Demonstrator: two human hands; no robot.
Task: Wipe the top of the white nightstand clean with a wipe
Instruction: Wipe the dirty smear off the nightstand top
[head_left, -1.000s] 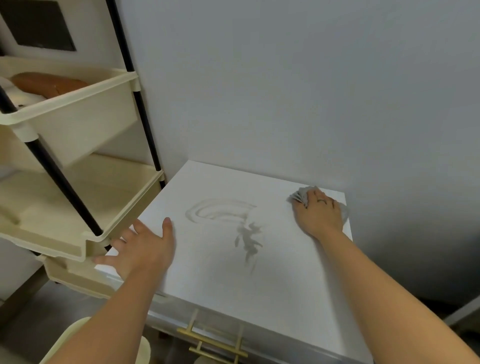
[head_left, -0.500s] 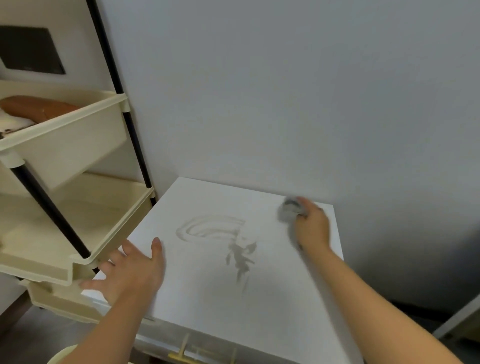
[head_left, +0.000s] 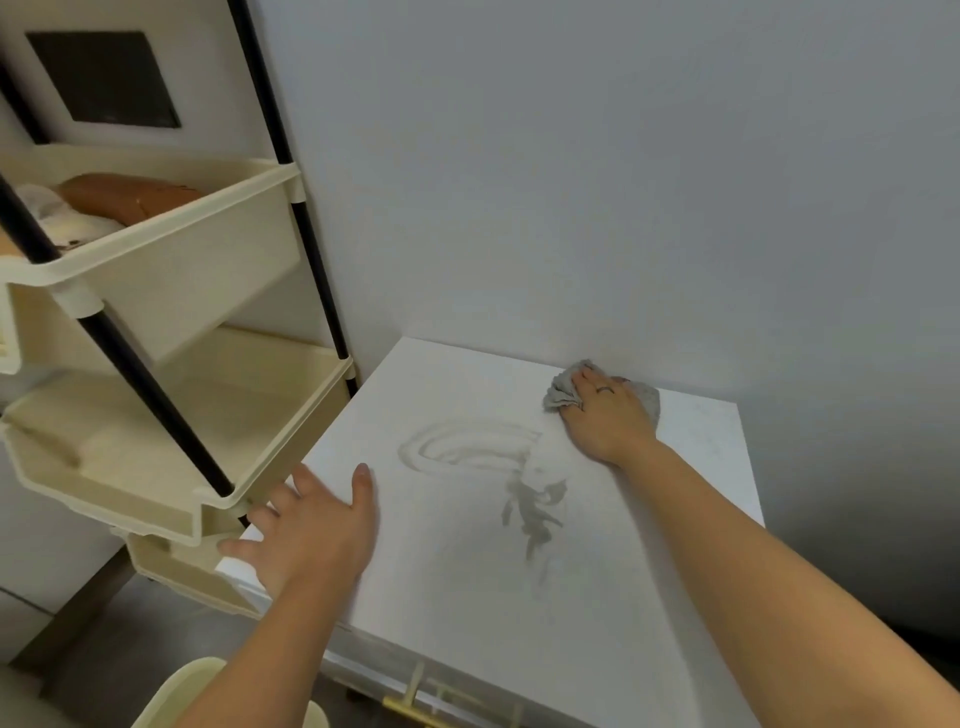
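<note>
The white nightstand (head_left: 467, 597) fills the lower middle of the head view, its top marked by a curved smear (head_left: 467, 447) and a darker grey stain (head_left: 532, 512) near the centre. My right hand (head_left: 605, 415) presses a crumpled grey wipe (head_left: 561, 392) flat on the top at the back, close to the wall. My left hand (head_left: 311, 530) lies flat with fingers spread on the nightstand's front left corner and holds nothing.
A cream tiered cart (head_left: 171, 415) with black poles stands right against the nightstand's left side; its upper tray holds a brown item (head_left: 130, 195). The grey wall (head_left: 623, 182) runs behind. A gold drawer handle (head_left: 431, 706) shows on the front, and a cream rim (head_left: 176, 691) sits at bottom left.
My right hand with the wipe slid left along the back edge, then shifted back to the right a little. My left hand stayed on the front left corner. The stains look unchanged.
</note>
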